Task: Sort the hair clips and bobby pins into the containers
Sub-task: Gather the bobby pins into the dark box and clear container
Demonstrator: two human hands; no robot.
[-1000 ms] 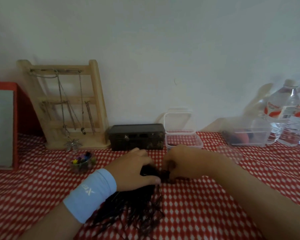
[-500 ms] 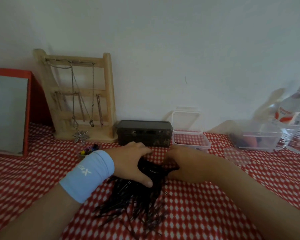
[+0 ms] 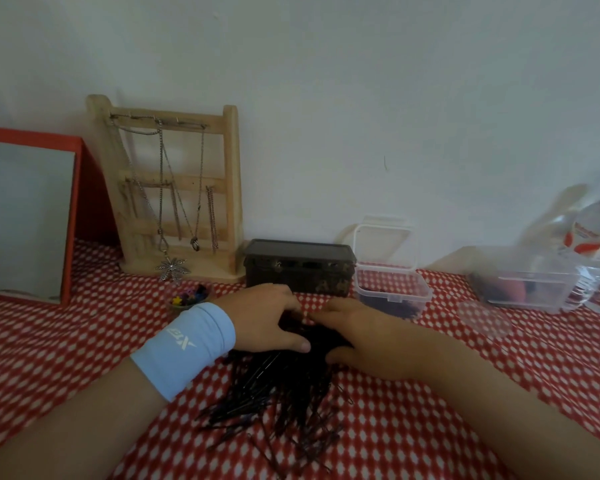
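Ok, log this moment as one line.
step: gathering | left hand: grips bobby pins | right hand: grips same pile | clear container: lid open, dark pins inside

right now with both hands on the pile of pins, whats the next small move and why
Probably squeeze a bunch together and lift it toward the clear box. The left hand and the right hand both curl round the far end of the pins, and the open box just beyond the right hand already holds dark pins.

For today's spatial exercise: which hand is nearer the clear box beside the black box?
Right. The right hand lies just before the clear box; the left hand sits farther left.
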